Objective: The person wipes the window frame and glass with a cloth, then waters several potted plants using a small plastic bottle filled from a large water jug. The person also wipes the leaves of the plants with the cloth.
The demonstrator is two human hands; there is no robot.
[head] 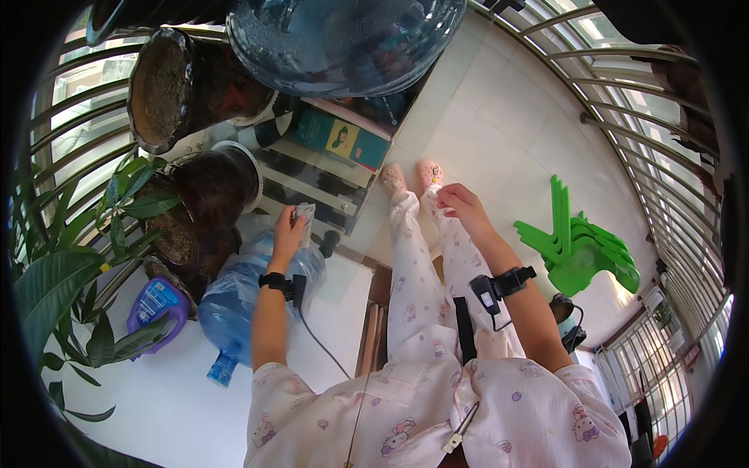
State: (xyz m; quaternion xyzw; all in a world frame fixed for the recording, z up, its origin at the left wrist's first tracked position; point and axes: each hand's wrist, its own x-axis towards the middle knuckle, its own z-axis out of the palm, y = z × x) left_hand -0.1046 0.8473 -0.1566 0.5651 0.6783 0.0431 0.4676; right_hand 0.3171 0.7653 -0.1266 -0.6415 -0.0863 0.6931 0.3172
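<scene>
My left hand grips a small folded greyish-white cloth or wipe between thumb and fingers. Just below it lies a large blue plastic water jug, partly wrapped in clear film, its neck pointing toward me. My right hand hangs over my lower legs, its fingers loosely bent with no object visible in them. Past my hands, a small cabinet with a glossy dark and pale striped front stands on the tiles. On top of it, a big transparent water bottle looms close to the camera.
Left of me are dark glazed plant pots, a leafy plant and a purple detergent bottle. Stacked green plastic stools lie on the tiled floor at right. Metal railings run along both sides.
</scene>
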